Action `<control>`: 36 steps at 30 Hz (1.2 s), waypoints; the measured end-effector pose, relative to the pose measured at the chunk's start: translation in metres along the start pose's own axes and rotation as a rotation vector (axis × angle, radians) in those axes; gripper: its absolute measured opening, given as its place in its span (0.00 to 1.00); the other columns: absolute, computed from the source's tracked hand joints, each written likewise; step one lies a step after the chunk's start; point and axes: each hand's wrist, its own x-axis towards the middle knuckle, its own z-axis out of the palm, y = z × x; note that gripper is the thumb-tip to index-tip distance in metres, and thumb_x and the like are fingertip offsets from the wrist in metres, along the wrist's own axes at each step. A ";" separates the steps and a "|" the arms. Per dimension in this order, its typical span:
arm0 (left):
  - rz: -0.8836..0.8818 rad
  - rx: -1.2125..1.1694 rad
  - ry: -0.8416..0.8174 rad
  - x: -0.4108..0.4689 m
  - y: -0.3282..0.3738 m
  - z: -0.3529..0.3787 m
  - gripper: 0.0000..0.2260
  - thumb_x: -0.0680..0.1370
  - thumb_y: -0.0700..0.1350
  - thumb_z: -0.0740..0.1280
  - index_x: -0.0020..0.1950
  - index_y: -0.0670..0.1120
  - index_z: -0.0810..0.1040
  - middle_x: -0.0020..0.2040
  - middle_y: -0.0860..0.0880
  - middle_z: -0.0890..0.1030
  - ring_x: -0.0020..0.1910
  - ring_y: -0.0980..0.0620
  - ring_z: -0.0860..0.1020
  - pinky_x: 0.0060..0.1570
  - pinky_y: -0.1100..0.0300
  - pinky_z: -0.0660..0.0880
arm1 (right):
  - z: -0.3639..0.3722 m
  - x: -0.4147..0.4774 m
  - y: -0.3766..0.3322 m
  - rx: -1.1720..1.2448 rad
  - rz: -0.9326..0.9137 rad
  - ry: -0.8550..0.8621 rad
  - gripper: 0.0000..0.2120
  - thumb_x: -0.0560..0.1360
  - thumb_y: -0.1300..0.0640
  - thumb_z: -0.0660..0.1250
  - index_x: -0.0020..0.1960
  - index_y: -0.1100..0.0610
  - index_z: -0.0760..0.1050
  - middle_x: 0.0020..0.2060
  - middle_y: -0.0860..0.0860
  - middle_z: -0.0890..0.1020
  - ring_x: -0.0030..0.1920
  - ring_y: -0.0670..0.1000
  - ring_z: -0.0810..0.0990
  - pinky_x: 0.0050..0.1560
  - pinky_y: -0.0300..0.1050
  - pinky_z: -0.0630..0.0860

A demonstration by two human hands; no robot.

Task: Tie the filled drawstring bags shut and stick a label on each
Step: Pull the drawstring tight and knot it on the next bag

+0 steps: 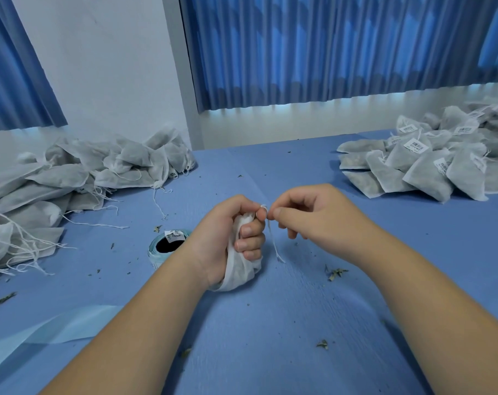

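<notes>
Left hand (pixel 227 238) fisted tight around white bag (pixel 242 269). Right hand (pixel 304 215) just beside it, pinching string (pixel 274 242) at bag's neck; string end dangles below the pinch.

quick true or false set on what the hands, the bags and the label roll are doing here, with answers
1. The left hand grips a white drawstring bag. True.
2. The right hand lies flat with straight fingers. False: it pinches the bag's string.
3. The pile of bags on the right carries barcode labels. True.
4. The label roll sits beyond the right hand. False: it lies just left of the left hand.
5. The pile of bags on the left is labelled too. False: no labels show on it.
</notes>
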 end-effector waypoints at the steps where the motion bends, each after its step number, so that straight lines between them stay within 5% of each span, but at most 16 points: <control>1: 0.000 0.002 -0.005 0.000 0.000 0.000 0.06 0.69 0.45 0.63 0.32 0.46 0.74 0.24 0.52 0.62 0.19 0.56 0.58 0.22 0.64 0.60 | 0.000 0.000 0.001 -0.002 -0.007 0.004 0.07 0.74 0.62 0.68 0.38 0.56 0.82 0.27 0.44 0.77 0.28 0.41 0.74 0.30 0.29 0.69; 6: -0.008 0.019 -0.019 -0.002 -0.001 0.003 0.07 0.70 0.45 0.62 0.32 0.46 0.74 0.24 0.52 0.61 0.19 0.56 0.58 0.22 0.64 0.59 | 0.000 0.001 0.003 -0.036 -0.024 0.014 0.07 0.73 0.61 0.69 0.37 0.53 0.80 0.26 0.43 0.76 0.30 0.44 0.73 0.34 0.37 0.71; 11: -0.009 0.090 0.009 -0.003 -0.002 0.005 0.11 0.74 0.44 0.60 0.32 0.46 0.73 0.25 0.52 0.61 0.20 0.56 0.58 0.23 0.64 0.59 | -0.002 0.001 0.002 -0.024 -0.022 0.008 0.08 0.71 0.63 0.69 0.35 0.53 0.78 0.26 0.45 0.76 0.29 0.44 0.73 0.31 0.35 0.69; 17: -0.015 0.154 0.006 -0.008 -0.001 0.011 0.06 0.67 0.46 0.64 0.31 0.47 0.74 0.25 0.52 0.61 0.21 0.56 0.56 0.23 0.64 0.59 | -0.002 0.001 0.003 -0.048 0.012 -0.029 0.06 0.69 0.61 0.68 0.35 0.54 0.77 0.25 0.45 0.75 0.27 0.42 0.73 0.29 0.32 0.68; 22: 0.036 0.228 0.044 -0.008 -0.003 0.010 0.13 0.76 0.43 0.61 0.32 0.46 0.76 0.27 0.51 0.63 0.23 0.55 0.56 0.25 0.63 0.58 | -0.004 0.000 0.001 -0.056 0.039 -0.047 0.05 0.63 0.53 0.70 0.35 0.54 0.77 0.25 0.44 0.75 0.26 0.40 0.74 0.28 0.31 0.68; 30: 0.080 0.271 0.057 -0.009 -0.002 0.012 0.06 0.67 0.43 0.69 0.30 0.47 0.77 0.28 0.50 0.67 0.23 0.55 0.58 0.24 0.64 0.58 | -0.009 -0.001 0.003 -0.065 0.061 -0.067 0.06 0.60 0.51 0.65 0.34 0.53 0.76 0.27 0.46 0.77 0.30 0.44 0.75 0.37 0.45 0.72; 36: 0.080 0.265 0.090 -0.008 -0.003 0.010 0.10 0.77 0.37 0.67 0.35 0.45 0.77 0.30 0.48 0.71 0.21 0.55 0.61 0.24 0.66 0.61 | -0.011 0.000 0.005 -0.072 0.071 -0.099 0.04 0.61 0.54 0.64 0.33 0.52 0.76 0.27 0.46 0.78 0.31 0.44 0.76 0.37 0.43 0.74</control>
